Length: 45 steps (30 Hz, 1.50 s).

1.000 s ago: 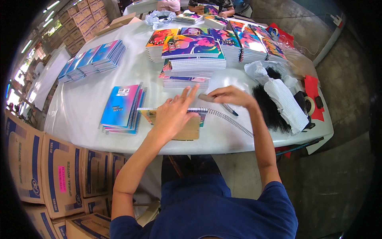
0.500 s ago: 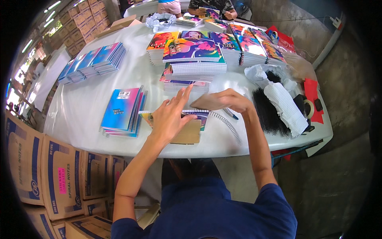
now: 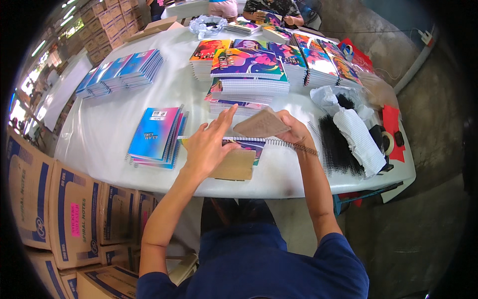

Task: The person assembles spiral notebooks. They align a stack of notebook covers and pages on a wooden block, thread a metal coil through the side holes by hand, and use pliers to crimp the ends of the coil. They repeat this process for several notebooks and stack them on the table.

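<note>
So the brown flap (image 3: pixel 260 125) is now tipped up in the right hand (image 3: pixel 295 130), and the coil (image 3: pixel 288 144) swings across that wrist; looks only part-threaded along the notebook (image 3: pixel 255 147) at the near side of the desk (image 3: pixel 94 154). Right grip's pinched on the flap. Left hand (image 3: pixel 205 148) has fingers splayed, thumb against the notebook; can't tell if it's clamping.

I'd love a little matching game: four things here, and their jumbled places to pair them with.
Things:
1. left hand
2. flat grey-brown piece
3. wire coil
4. blue-banded cartons

Places:
A. in the right hand
B. stacked at the lower left
C. thumb against the nearest notebook
D. extending right from that notebook

Pairs: 1-C; 2-A; 3-D; 4-B
</note>
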Motion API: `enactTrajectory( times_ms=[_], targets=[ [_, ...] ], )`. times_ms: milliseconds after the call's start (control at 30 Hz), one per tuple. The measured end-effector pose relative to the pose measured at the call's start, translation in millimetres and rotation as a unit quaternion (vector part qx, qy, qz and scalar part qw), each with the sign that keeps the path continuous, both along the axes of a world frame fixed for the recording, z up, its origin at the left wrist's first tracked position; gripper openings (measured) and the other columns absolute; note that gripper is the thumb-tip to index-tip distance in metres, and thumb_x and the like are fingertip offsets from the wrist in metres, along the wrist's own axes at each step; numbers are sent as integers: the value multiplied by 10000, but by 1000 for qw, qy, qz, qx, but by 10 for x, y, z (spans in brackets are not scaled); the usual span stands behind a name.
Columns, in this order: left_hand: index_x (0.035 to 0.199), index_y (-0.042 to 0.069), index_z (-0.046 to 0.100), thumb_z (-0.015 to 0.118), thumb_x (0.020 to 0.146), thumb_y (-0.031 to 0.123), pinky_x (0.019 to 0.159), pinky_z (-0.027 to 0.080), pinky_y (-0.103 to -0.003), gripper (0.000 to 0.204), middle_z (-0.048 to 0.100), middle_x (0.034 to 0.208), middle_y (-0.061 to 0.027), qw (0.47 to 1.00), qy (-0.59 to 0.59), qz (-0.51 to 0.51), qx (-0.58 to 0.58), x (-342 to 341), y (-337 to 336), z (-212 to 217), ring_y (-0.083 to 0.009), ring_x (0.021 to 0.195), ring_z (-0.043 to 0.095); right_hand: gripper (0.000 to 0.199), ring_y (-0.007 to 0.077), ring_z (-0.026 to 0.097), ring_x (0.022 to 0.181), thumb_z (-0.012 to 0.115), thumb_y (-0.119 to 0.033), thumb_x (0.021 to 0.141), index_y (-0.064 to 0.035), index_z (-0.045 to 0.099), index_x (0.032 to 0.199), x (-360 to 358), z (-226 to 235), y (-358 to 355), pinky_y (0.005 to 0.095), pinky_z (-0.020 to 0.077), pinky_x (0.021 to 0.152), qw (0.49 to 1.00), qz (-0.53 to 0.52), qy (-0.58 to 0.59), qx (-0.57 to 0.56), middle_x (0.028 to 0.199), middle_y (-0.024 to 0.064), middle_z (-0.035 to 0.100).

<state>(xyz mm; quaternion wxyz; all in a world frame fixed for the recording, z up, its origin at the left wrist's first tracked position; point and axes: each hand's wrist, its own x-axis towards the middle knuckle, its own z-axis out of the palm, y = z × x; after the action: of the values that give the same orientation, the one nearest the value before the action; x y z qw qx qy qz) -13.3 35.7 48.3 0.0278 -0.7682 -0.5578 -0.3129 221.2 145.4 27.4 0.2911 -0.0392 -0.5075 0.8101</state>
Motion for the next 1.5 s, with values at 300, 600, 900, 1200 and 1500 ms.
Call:
enactTrajectory(
  times_ms=[300, 600, 900, 1200, 1500],
  targets=[
    [1492, 300, 203, 793, 683, 327, 983, 448, -446, 1002, 495, 1385, -105, 998, 6, 17, -65, -59, -72, 104, -278, 1147, 571, 445, 201, 606, 1033, 673, -314, 868, 53, 653, 1119, -216, 70, 25, 331, 464, 923, 962, -32, -181, 201, 1126, 149, 662],
    [1486, 256, 246, 824, 624, 297, 1050, 363, -482, 1039, 492, 1393, -99, 998, 13, 47, -29, -260, -85, 101, -369, 1213, 512, 423, 190, 602, 1004, 676, -319, 867, 42, 670, 1087, -450, 169, 68, 317, 459, 897, 922, -51, -267, 277, 1082, 116, 674],
    [1495, 204, 249, 851, 605, 156, 1077, 337, -474, 1076, 412, 1464, -106, 992, -98, 82, -15, -537, -148, 33, -362, 1363, 347, 428, 195, 616, 969, 655, -352, 876, 13, 681, 1097, -534, 84, 115, 315, 474, 878, 994, -22, -89, 53, 1041, 129, 684],
    [1507, 83, 182, 795, 726, 8, 992, 447, -335, 995, 403, 1428, -232, 837, -541, -41, -74, -699, -55, -545, -251, 1309, 412, 399, 151, 594, 938, 670, -327, 872, 10, 685, 1087, -771, 251, 74, 296, 468, 852, 879, -13, -347, 326, 1024, 77, 683],
    [1507, 84, 192, 740, 775, -26, 951, 456, -290, 921, 417, 1425, -223, 803, -588, -65, -70, -601, -95, -495, -194, 1209, 498, 453, 196, 623, 958, 667, -364, 868, 28, 675, 1095, -780, 189, 148, 323, 473, 871, 913, -24, -271, 305, 1056, 120, 683]
  ],
)
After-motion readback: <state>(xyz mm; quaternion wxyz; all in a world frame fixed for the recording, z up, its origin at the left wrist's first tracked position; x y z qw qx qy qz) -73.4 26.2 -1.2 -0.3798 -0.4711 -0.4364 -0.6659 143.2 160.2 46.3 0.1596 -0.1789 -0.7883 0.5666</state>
